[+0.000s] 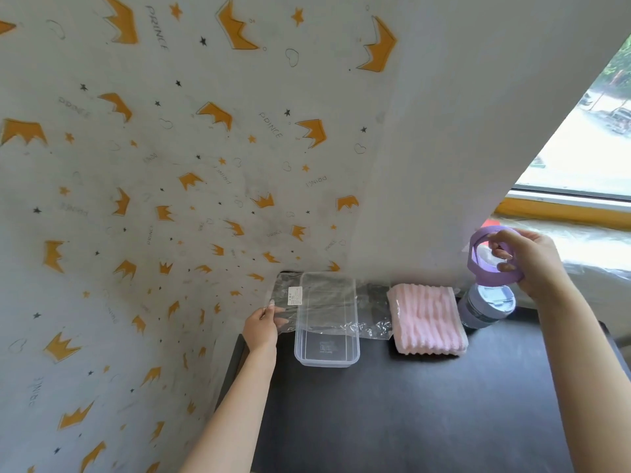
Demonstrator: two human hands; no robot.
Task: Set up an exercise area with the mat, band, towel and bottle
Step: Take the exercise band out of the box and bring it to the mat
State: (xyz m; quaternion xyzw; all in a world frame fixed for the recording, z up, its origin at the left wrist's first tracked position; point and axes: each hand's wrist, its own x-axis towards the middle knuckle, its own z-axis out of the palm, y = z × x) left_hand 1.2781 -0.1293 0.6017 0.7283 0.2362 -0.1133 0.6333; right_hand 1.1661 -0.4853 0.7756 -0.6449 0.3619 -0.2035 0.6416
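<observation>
A purple bottle stands at the back right of the black mat. My right hand grips the bottle's purple loop handle above its lid. A folded pink towel lies just left of the bottle. My left hand pinches the left edge of a clear plastic bag with a white label and something dark inside, lying against the wall and partly over a clear plastic box. I cannot tell what is in the bag.
A wall with orange crown wallpaper rises close on the left and behind the things. A window and its plastic-covered sill lie at the right. The dark surface extends toward me.
</observation>
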